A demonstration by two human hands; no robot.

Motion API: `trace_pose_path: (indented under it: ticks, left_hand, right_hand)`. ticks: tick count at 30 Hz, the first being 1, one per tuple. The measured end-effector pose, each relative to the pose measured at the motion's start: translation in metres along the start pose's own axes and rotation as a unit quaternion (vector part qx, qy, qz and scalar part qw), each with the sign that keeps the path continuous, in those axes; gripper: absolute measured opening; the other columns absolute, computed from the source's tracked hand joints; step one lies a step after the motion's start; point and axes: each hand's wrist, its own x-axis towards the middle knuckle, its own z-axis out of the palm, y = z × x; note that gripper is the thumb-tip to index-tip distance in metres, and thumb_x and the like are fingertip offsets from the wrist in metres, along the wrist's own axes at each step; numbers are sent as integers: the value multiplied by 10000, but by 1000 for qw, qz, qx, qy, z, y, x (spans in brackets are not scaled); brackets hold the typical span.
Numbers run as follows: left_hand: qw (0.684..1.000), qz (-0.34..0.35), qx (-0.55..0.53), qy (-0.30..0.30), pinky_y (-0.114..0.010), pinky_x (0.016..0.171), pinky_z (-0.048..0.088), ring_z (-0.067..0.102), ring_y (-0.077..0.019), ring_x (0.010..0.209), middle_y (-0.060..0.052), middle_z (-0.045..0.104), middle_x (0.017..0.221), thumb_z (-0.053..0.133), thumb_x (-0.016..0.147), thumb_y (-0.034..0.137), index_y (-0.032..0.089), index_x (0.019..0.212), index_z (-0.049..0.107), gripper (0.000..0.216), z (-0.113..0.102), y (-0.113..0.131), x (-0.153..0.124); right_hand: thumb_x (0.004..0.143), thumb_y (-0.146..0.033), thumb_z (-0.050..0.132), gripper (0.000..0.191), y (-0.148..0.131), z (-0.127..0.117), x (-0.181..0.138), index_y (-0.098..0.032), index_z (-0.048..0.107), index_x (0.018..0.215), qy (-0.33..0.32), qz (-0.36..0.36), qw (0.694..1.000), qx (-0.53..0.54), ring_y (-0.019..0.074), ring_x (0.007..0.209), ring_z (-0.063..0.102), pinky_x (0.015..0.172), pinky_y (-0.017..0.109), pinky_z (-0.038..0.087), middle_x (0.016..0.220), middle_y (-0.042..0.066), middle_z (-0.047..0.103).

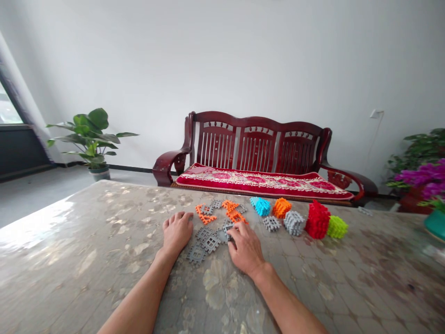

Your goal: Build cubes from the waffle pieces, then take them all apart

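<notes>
My left hand rests on the table left of the loose pieces, its fingers apart and holding nothing. Thumb and fingers of my right hand close on a grey square interlocking tile, partly hidden by the fingers. Between my hands lie several overlapping grey notched tiles. Just beyond them are orange tiles mixed with a few grey ones. To the right of my right hand stand stacks of tiles sorted by colour: blue, orange, grey, red and lime green.
A single grey tile or low pile lies before the stacks. The table has a shiny floral cover. Behind it stands a dark red wooden bench with a red cushion. Purple flowers in a teal pot are at far right.
</notes>
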Motion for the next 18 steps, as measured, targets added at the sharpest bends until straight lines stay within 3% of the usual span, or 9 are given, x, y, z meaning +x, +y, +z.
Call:
trace_pose_path:
  ticks: [4, 8, 13, 18]
  left_hand:
    - [1000, -1, 1, -1, -440, 1056, 313, 518, -257, 1242, -87, 588, 1357, 379, 893, 269, 289, 1257, 628, 442, 0, 0, 0]
    - [1000, -5, -1, 0, -437, 1061, 302, 514, -253, 1241, -82, 590, 1360, 388, 890, 265, 295, 1262, 622, 441, -2, 2, -1]
    - [1000, -4, -2, -3, -441, 1064, 303, 509, -263, 1248, -89, 588, 1355, 369, 897, 269, 278, 1263, 625, 447, -4, 3, -3]
    - [1000, -4, -2, -5, -441, 1057, 314, 503, -259, 1261, -81, 581, 1362, 365, 893, 269, 292, 1260, 627, 451, 0, 1, -1]
  right_hand:
    - [780, -111, 564, 196, 5, 3, -1, -237, 650, 902, -5, 24, 1000, -13, 208, 1001, 563, 894, 318, 440, 1031, 50, 603]
    - [688, -45, 539, 263, 19, -4, -3, -224, 635, 855, 15, 65, 997, -32, 206, 974, 562, 891, 309, 424, 1005, 52, 614]
    - [738, -158, 594, 278, 26, -10, -7, -203, 624, 1011, 22, 104, 994, -36, 235, 1035, 552, 943, 338, 403, 1046, 68, 638]
    - [766, -337, 691, 451, 20, -6, -6, -207, 584, 1185, 11, 115, 992, -58, 274, 1057, 564, 919, 377, 417, 1113, 100, 655]
